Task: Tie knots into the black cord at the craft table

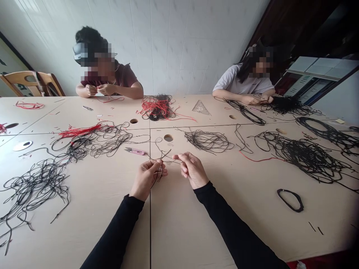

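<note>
Thin black cord [160, 173] is pinched between the thumb and fingers of my left hand [146, 178], with several strands crossing and sticking out around the fingertips. A strand runs to the right toward my right hand [193, 169], whose fingers are curled closed around its end. Both hands are held over the table, a short way apart. Just beyond my left hand lies a pair of pink-handled thread snips [136, 151]. A loose coil of black cord [208, 140] rests beyond my right hand.
Tangled black cords [33, 186] lie at the left, and more black cord [305, 157] at the right. Red cords [80, 130] and a clear set square [201, 107] are farther back. A black loop [290, 200] lies at right. Two people sit across the table [179, 224], handling cords.
</note>
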The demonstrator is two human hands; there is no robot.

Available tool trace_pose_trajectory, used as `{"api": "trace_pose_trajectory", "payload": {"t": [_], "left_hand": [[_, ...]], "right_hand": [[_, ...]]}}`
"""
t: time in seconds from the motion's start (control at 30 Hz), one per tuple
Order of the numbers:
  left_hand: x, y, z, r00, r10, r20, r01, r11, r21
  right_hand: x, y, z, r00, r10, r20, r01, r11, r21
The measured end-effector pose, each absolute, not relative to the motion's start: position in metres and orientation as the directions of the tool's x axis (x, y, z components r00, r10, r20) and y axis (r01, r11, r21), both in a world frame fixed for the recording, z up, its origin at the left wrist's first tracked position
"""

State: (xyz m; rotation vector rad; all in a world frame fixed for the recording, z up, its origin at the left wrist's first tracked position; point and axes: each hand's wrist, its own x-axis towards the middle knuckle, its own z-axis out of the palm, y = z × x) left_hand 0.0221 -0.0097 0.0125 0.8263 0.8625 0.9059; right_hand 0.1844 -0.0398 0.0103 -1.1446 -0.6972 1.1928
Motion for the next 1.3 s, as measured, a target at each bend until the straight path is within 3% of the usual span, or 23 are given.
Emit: {"api": "trace_pose_trajectory", "payload": {"t": [0.2, 0.37, 0.57, 0.9, 1.3], "left_hand": [[0.028, -0.014, 0.010, 0.339, 0.906, -0.253, -0.143, 0.315, 0.938], [0.029, -0.014, 0.008, 0.365, 0.914, -0.174, -0.048, 0.205, 0.978], [0.032, -0.016, 0.011, 0.368, 0.922, -0.121, 0.002, 0.129, 0.992], [0.032, -0.016, 0.008, 0.364, 0.922, -0.130, 0.046, 0.121, 0.992], [0.028, -0.016, 0.009, 0.372, 0.916, -0.149, -0.063, 0.185, 0.981]], "right_hand": [[0.181, -0.041, 0.007, 0.192, 0.980, -0.057, -0.291, 0.001, -0.957], [0.176, -0.045, 0.006, 0.178, 0.980, 0.084, -0.050, 0.094, -0.994], [0.170, -0.050, 0.010, 0.217, 0.948, 0.232, 0.247, 0.177, -0.953], [0.168, -0.050, 0.010, 0.298, 0.919, 0.257, 0.186, 0.208, -0.960], [0.165, -0.048, -0.001, 0.204, 0.899, 0.387, 0.555, 0.219, -0.803]]}}
